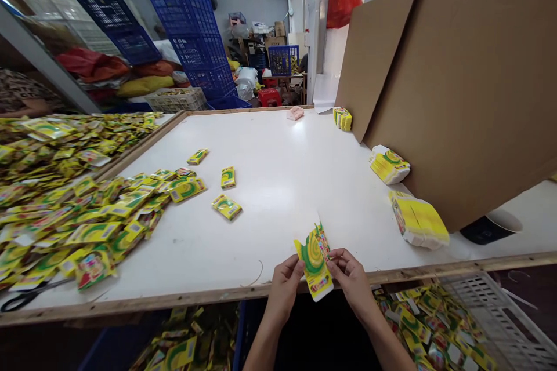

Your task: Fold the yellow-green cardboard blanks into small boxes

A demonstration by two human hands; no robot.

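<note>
At the white worktop's [278, 145] near edge, the left hand [287, 278] and right hand [348, 271] pinch a yellow-and-green printed card carton [314, 264], apparently unfinished; yellow card stacks [420, 221] by the right edge look unused, glossy yellow packets [117, 214] heaped leftward look done.

"What's the material pinched between the left hand [287, 278] and right hand [348, 272]?"

"A printed carton [316, 269], thin card by its look, smooth with a slight sheen."

"And the tabletop [282, 151] beyond the grip?"

"Smooth, glossy enough to throw back the light. The edging [195, 299] beneath the grip looks like rough, worn wood."

"Right of the grip?"

"Matt cardboard sheets [470, 81]."

"Left?"

"Small packets [187, 188], shiny-faced; far beyond them, crates [183, 11] of openwork plastic."
</note>
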